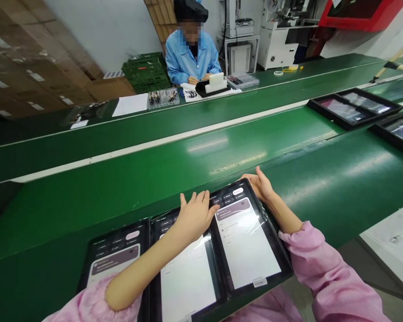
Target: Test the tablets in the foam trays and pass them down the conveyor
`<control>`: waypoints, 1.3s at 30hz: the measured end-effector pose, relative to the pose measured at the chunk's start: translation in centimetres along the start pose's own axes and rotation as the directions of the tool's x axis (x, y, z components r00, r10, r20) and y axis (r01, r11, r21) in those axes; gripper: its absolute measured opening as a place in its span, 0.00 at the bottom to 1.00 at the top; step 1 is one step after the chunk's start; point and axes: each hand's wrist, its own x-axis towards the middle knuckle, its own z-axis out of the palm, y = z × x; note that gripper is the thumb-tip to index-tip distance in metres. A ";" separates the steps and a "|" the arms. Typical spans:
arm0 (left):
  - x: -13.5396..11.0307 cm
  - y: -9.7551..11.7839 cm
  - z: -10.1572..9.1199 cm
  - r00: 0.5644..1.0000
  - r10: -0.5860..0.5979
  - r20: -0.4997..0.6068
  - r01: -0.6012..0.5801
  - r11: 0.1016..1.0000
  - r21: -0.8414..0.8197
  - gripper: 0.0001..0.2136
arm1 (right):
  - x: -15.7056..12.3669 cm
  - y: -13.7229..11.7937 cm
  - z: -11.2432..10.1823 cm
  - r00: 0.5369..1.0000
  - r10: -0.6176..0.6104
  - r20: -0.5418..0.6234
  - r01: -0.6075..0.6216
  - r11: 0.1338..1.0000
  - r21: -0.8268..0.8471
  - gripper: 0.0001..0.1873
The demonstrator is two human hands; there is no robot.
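Three tablets with lit screens lie side by side near the front edge: a left tablet (115, 255), a middle tablet (188, 277) and a right tablet (247, 243). My left hand (195, 214) is open, fingers outstretched, over the upper part of the middle tablet, its thumb reaching onto the right tablet's left edge. At the right tablet's far right corner, my right hand (259, 185) touches the edge with its thumb raised away from the screen. Some of its fingers are hidden behind that corner. My left forearm covers parts of the left and middle tablets.
Black trays (354, 107) with devices sit on the green belt (174, 161) at the right. Another dark tray (0, 199) is at the far left. Across the belt, a co-worker in blue (193, 56) handles a dark device. Green crates (146, 71) and cartons (27, 58) stand behind.
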 end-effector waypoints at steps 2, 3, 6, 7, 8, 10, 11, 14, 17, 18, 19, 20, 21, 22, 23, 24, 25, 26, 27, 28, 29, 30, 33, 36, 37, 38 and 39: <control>-0.1 -0.7 -0.2 0.999 0.018 0.031 -0.017 0.999 -0.033 0.28 | -0.3 -0.4 0.2 0.999 0.010 0.044 -0.015 0.994 0.112 0.43; -0.1 -1.3 -0.4 0.999 0.027 0.040 -0.025 0.998 -0.061 0.28 | -0.4 -0.5 0.2 0.999 0.010 0.044 -0.015 0.994 0.111 0.42; -0.3 -3.4 -0.8 0.998 0.036 0.057 -0.025 0.982 -0.187 0.28 | -0.4 -0.1 0.1 1.000 -0.010 -0.023 0.008 0.997 -0.075 0.34; -0.3 -4.2 -0.9 0.997 0.025 0.067 -0.009 0.973 -0.231 0.28 | -0.3 0.2 0.0 0.998 -0.037 -0.056 0.027 0.984 -0.175 0.29; -0.3 -5.0 -1.0 0.997 0.014 0.079 0.008 0.962 -0.272 0.28 | -0.2 0.5 0.0 0.994 -0.072 -0.083 0.047 0.961 -0.274 0.24; -0.3 -6.0 -1.1 0.996 0.002 0.085 0.027 0.942 -0.336 0.26 | 0.0 1.2 -0.2 0.986 -0.133 -0.101 0.079 0.904 -0.421 0.18; -0.3 -6.3 -1.1 0.997 0.003 0.081 0.026 0.933 -0.358 0.25 | 0.1 1.5 -0.3 0.983 -0.154 -0.099 0.091 0.882 -0.463 0.16; -0.2 -6.3 -0.8 0.998 0.018 0.063 0.007 0.924 -0.382 0.21 | 0.2 1.9 -0.7 0.980 -0.182 -0.075 0.118 0.849 -0.515 0.16; -0.6 -6.5 -0.7 0.999 0.021 0.037 -0.008 0.948 -0.318 0.21 | 0.2 1.8 -1.1 0.985 -0.164 -0.055 0.120 0.876 -0.468 0.14; -1.1 -7.1 -0.7 1.000 -0.001 -0.001 0.001 0.963 -0.269 0.21 | 0.2 1.7 -1.2 0.987 -0.150 -0.051 0.112 0.890 -0.442 0.14; -1.8 -8.0 -0.9 0.998 -0.041 -0.056 0.028 0.978 -0.207 0.21 | 0.2 1.6 -1.2 0.989 -0.137 -0.047 0.105 0.902 -0.419 0.15; -2.7 -9.2 -1.1 0.988 -0.093 -0.119 0.076 0.987 -0.143 0.21 | 0.2 1.5 -1.2 0.990 -0.129 -0.047 0.100 0.910 -0.403 0.16; -3.7 -10.7 -1.3 0.973 -0.153 -0.175 0.139 0.986 -0.093 0.21 | 0.2 1.5 -1.2 0.991 -0.129 -0.048 0.099 0.914 -0.394 0.17; -4.8 -12.3 -1.5 0.955 -0.214 -0.205 0.205 0.977 -0.064 0.21 | 0.3 1.5 -1.1 0.990 -0.133 -0.050 0.103 0.914 -0.392 0.17; -6.0 -13.8 -1.7 0.944 -0.267 -0.193 0.260 0.964 -0.061 0.21 | 0.3 1.6 -1.1 0.988 -0.143 -0.056 0.110 0.913 -0.393 0.17; -7.1 -15.1 -1.8 0.940 -0.308 -0.148 0.299 0.951 -0.077 0.21 | 0.3 1.7 -1.0 0.986 -0.152 -0.064 0.115 0.911 -0.395 0.17; -8.0 -16.2 -1.7 0.939 -0.332 -0.089 0.323 0.941 -0.104 0.20 | 0.4 1.8 -1.0 0.984 -0.162 -0.072 0.121 0.911 -0.395 0.17; -8.8 -16.9 -1.6 0.939 -0.342 -0.034 0.335 0.933 -0.131 0.20 | 0.4 2.0 -1.0 0.982 -0.169 -0.079 0.125 0.911 -0.393 0.17; -9.3 -17.3 -1.4 0.939 -0.343 0.001 0.339 0.928 -0.154 0.20 | 0.5 2.1 -1.0 0.981 -0.176 -0.083 0.130 0.911 -0.392 0.17; -9.7 -17.4 -1.2 0.942 -0.337 0.013 0.334 0.927 -0.169 0.20 | 0.7 2.2 -1.1 0.980 -0.181 -0.084 0.134 0.909 -0.394 0.16; -9.9 -17.4 -0.9 0.943 -0.331 0.004 0.327 0.928 -0.180 0.20 | 0.8 2.3 -1.2 0.980 -0.185 -0.079 0.138 0.905 -0.402 0.16; -10.1 -17.2 -0.6 0.945 -0.328 -0.019 0.318 0.928 -0.192 0.20 | 1.0 2.2 -1.4 0.980 -0.186 -0.070 0.141 0.900 -0.414 0.16; -11.4 -17.3 0.2 0.940 -0.319 -0.123 0.276 0.920 -0.279 0.23 | 1.2 1.6 -1.7 0.985 -0.169 -0.026 0.138 0.876 -0.463 0.17; -14.5 -18.5 1.3 0.899 -0.339 -0.275 0.223 0.899 -0.378 0.25 | -0.4 0.6 -1.3 0.971 -0.232 -0.049 0.148 0.756 -0.638 0.22; -15.8 -18.9 1.8 0.880 -0.341 -0.332 0.203 0.900 -0.386 0.25 | -1.6 0.4 -0.7 0.958 -0.280 -0.057 0.148 0.657 -0.739 0.24; -17.2 -19.2 2.5 0.863 -0.325 -0.387 0.173 0.909 -0.378 0.25 | -3.2 0.4 0.1 0.943 -0.329 -0.045 0.144 0.526 -0.838 0.26; -18.7 -19.4 3.2 0.851 -0.286 -0.440 0.126 0.925 -0.357 0.25 | -5.0 0.6 1.2 0.929 -0.369 -0.008 0.139 0.370 -0.919 0.27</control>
